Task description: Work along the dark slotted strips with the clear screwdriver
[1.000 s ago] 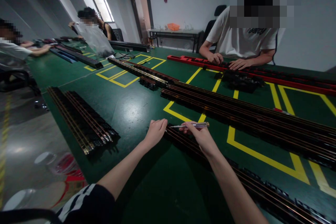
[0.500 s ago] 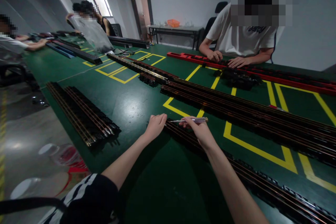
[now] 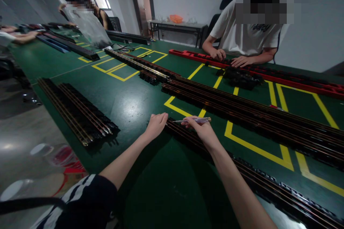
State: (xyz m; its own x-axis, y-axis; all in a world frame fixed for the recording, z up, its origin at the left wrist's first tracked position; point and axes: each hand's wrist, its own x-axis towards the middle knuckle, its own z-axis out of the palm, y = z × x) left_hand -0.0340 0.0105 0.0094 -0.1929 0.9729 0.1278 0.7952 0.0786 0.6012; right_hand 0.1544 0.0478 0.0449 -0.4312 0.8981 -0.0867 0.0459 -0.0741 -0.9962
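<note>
"How are your hands set?"

"Forearms stretched forward. My right hand (image 3: 200,127) is closed around one screwdriver (image 3: 199,120) — nearly level, its tip pointing at my left hand (image 3: 158,123), which curls at the end of one long black strip (image 3: 188,137). Whether my left fingers grip it, I cannot tell."

"Any room?"

"Bare green table (image 3: 134,128) lies left of my left hand and between my forearms. The strip runs rightward beneath my right forearm; two more strips (image 3: 76,112) lie further left, near the table's edge."
</note>
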